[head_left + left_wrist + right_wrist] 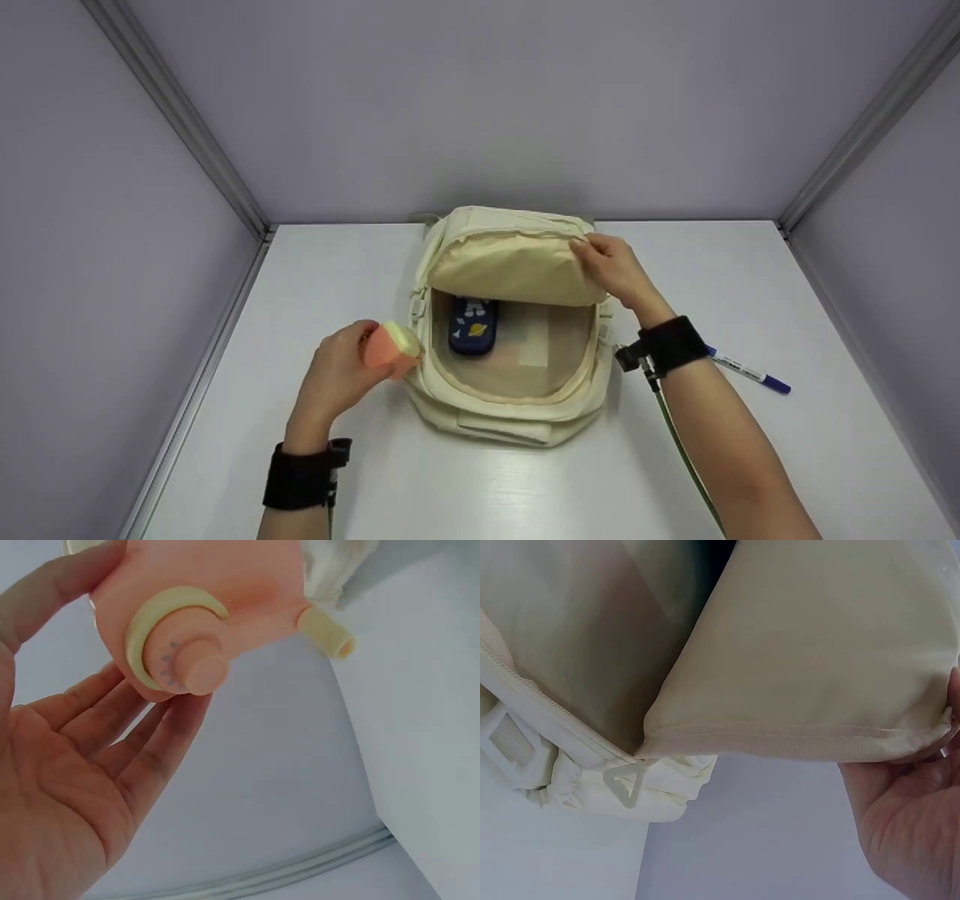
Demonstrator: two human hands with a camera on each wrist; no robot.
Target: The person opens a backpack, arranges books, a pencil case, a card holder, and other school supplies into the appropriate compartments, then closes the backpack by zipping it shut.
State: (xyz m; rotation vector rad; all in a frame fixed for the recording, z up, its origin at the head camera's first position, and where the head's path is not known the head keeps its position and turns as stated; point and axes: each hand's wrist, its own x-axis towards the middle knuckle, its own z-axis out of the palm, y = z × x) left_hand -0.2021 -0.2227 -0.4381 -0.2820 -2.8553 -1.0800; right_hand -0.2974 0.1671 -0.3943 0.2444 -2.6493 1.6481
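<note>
Our left hand (339, 369) pinches the pink toy (380, 348) at the backpack's (517, 411) nine o'clock; our right hand (613, 268) grips the flap (510, 270) at three. We'd best hold the flap high, fingers steady. From overhead, the toy's cream side faces two; its long axis seems eleven-to-five.

Matt cloth backpack (517, 411), smooth plastic-looking pink gadget (225, 574)
Flap edge (780, 745) ribbed fabric; worktop (480, 487) smooth, glossy; corner rail (182, 116) dull metal.
</note>
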